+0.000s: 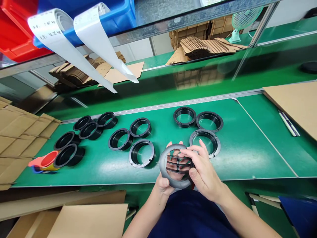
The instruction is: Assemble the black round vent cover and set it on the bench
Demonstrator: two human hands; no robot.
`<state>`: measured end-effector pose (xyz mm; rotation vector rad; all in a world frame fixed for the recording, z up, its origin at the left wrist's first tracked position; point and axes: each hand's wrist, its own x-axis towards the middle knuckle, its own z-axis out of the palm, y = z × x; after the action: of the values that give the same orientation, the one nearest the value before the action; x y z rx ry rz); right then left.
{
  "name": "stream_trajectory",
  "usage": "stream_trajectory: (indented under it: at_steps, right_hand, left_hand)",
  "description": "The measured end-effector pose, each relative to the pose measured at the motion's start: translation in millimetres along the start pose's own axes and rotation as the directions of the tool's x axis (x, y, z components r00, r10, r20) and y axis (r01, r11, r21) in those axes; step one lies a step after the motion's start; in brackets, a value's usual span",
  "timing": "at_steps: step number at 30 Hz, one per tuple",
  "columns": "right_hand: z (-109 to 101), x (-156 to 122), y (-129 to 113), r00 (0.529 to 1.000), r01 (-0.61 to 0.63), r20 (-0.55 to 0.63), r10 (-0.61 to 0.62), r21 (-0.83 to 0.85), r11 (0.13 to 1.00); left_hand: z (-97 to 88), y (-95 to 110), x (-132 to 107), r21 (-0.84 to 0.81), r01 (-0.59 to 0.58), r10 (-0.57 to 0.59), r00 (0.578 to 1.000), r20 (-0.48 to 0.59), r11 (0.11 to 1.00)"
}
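Observation:
A round black air vent (164, 167) with a smooth wide rim and several curved slats is held up over the front edge of the bench. My left hand (164, 184) is closed around its left side, thumb on the rim and fingers showing behind the slats. On the right side, my right hand (206, 175) grips the vent, with its thumb and fingertips by the slats and upper rim. Just beyond my right hand lies a black flanged ring (217, 145), with two more rings behind it. Another flanged ring (132, 158) lies left of the vent.
More black rings (63, 157) stand at the left beside red, yellow and blue plastic pieces (41, 161). Cardboard stacks (19, 132) border the left end; a cardboard sheet (297, 99) lies at right. Label rolls (96, 26) hang from the shelf above.

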<state>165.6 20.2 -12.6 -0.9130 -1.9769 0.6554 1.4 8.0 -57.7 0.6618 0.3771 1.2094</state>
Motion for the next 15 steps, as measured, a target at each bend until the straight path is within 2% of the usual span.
stream_trajectory:
  at_steps: [7, 13, 15]
  right_hand:
    - [0.6, 5.0, -1.1, 1.000, 0.022, -0.007, -0.022, -0.012, 1.000]
    - [3.0, -2.0, 2.2, 0.999, 0.004, -0.044, 0.002, 0.145, 0.989]
    - [1.5, -4.6, 2.6, 0.996, 0.004, -0.084, 0.011, 0.181, 0.984]
  left_hand:
    - [-4.8, -2.9, -0.8, -0.035, 0.011, -0.010, 0.999, 0.039, 0.999]
    - [-11.5, 0.0, 0.7, -0.062, 0.017, -0.012, 0.996, 0.088, 0.998]
    - [-11.1, 1.9, 1.7, -0.010, 0.011, -0.010, 0.997, 0.075, 1.000]
